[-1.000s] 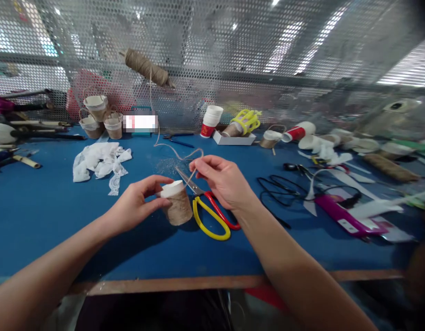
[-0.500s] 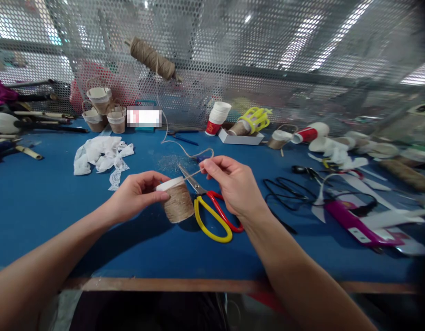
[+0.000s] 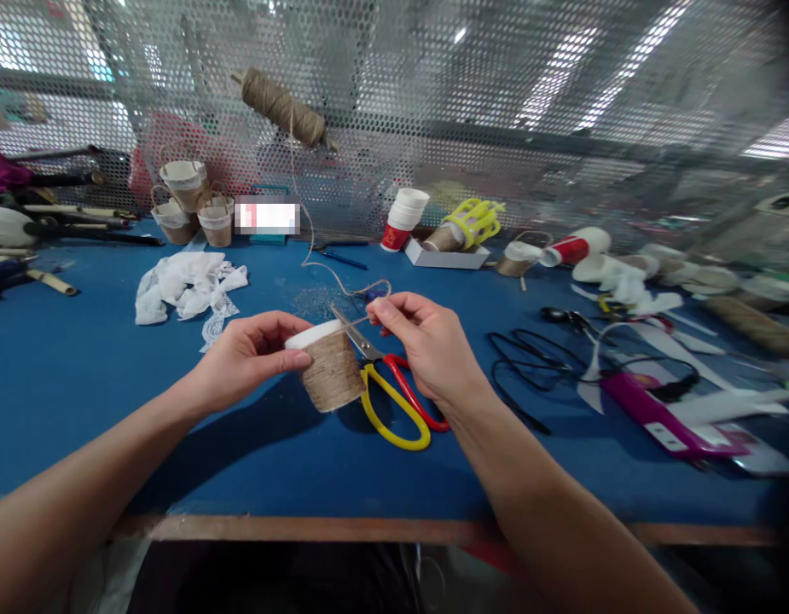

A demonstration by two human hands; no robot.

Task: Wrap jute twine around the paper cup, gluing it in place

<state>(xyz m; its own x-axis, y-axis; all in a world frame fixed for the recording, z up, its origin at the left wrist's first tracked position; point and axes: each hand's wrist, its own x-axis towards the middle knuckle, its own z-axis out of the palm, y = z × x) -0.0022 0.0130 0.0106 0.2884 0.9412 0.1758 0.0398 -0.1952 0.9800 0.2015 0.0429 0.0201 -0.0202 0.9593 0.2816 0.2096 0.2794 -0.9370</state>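
My left hand (image 3: pixel 257 354) grips a small paper cup (image 3: pixel 332 371) wrapped in brown twine, with a white band left bare at its upper edge. The cup is tilted, and part of it is hidden behind my fingers. My right hand (image 3: pixel 426 341) pinches the jute twine (image 3: pixel 343 286) just right of the cup. That strand runs from the cup through my fingers, loops on the table and goes up to a twine spool (image 3: pixel 282 107) on the mesh. Beneath my hands lie scissors (image 3: pixel 397 409) with one yellow and one red handle, their blades slightly apart.
White lace (image 3: pixel 189 286) lies in a heap at left, before several twine-covered cups (image 3: pixel 182 192). Stacked paper cups (image 3: pixel 407 217) and a white box (image 3: pixel 449 256) stand at the back. A black cord (image 3: pixel 528 367) and a purple object (image 3: pixel 666 418) lie at right.
The cup has turned and tilted a little in my left hand, showing more of its wrapped side. My right hand has shifted slightly left, still pinching the twine.
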